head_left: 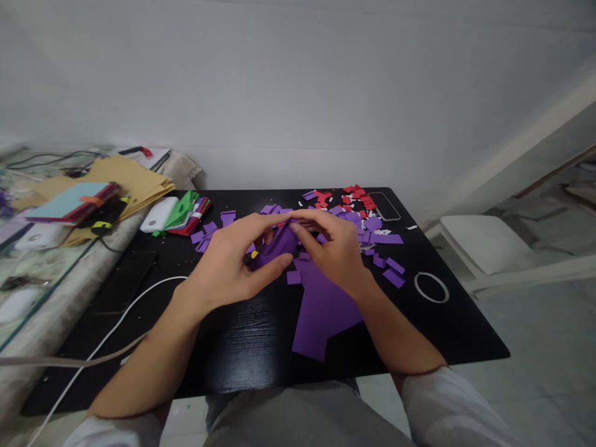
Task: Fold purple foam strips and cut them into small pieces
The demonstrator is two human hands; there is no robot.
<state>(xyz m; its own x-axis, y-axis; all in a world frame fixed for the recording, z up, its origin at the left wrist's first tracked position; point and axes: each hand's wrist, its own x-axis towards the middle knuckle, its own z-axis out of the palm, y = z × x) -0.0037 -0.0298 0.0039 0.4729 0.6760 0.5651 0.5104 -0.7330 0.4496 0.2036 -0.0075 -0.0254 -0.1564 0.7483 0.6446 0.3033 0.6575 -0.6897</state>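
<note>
A folded piece of purple paper is held up between my two hands above the black table. My left hand grips its left side, thumb in front and fingers behind. At the upper right edge of the paper, my right hand pinches with thumb and forefinger. Below the right hand lies a larger cut purple sheet, flat on the table. Small purple paper pieces are scattered behind and beside both hands. A bit of something yellow shows by the left fingers.
Red paper scraps lie at the table's back right, near a white ring. Left are a bundle of coloured paper, a dark phone and a white cable. A white stool stands right of the black table.
</note>
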